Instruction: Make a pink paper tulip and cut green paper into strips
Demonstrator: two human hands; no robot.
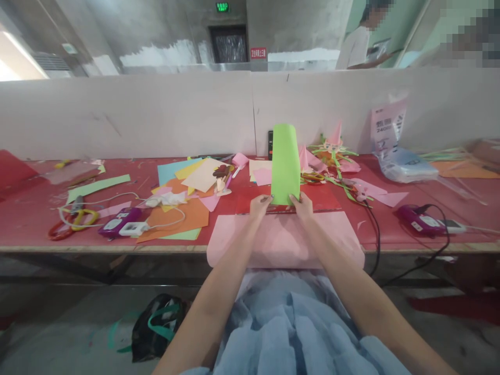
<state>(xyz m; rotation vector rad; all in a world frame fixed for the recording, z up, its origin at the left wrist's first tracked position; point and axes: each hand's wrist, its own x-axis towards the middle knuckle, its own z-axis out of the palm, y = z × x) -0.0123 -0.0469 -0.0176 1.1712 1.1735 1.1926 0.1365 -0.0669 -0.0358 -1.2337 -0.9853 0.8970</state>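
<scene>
A bright green sheet of paper (286, 161) stands upright in front of me, its top edge curling over. My left hand (260, 205) pinches its lower left corner, and my right hand (302, 204) pinches the lower right. Under the hands lies a red sheet (322, 198) on the table. Nearer to me, a pink sheet (285, 239) hangs over the table's front edge below my forearms. Behind the green paper, a dark phone (270, 145) is partly hidden, leaning at the partition.
Scissors (74, 224) lie at the left near a purple device (120, 223) with a white cable. Coloured papers (183, 213) pile left of centre. Paper crafts (334, 151) and a plastic bag (402, 156) are at right. A white partition (156, 114) runs behind; a person (355, 44) is beyond.
</scene>
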